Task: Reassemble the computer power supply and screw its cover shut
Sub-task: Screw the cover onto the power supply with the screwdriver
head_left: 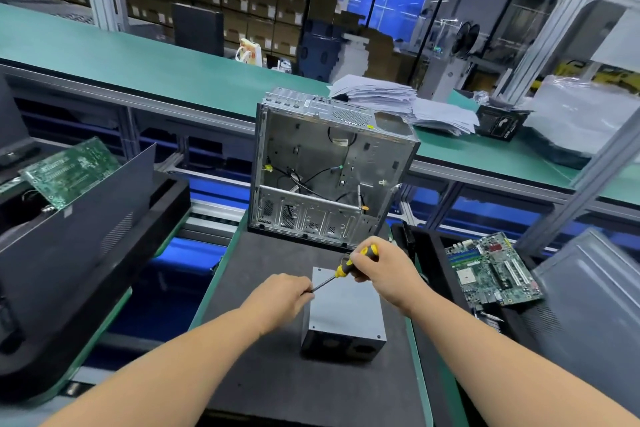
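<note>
The right hand [377, 270] is gripping the yellow-and-black-handled screwdriver [341, 270], its shaft slanting down-left to the left hand [280, 298] pinching its tip beside the grey metal power supply box [343, 312]

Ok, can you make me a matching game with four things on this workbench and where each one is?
Things:
1. yellow-and-black screwdriver
2. grey metal power supply box
3. empty silver computer case
4. green motherboard with slots

Places:
A. standing behind the box
B. on the dark mat, under the hands
C. in the tray on the right
D. handle gripped by the right hand, tip at the left hand

Pairs: 1-D, 2-B, 3-A, 4-C
</note>
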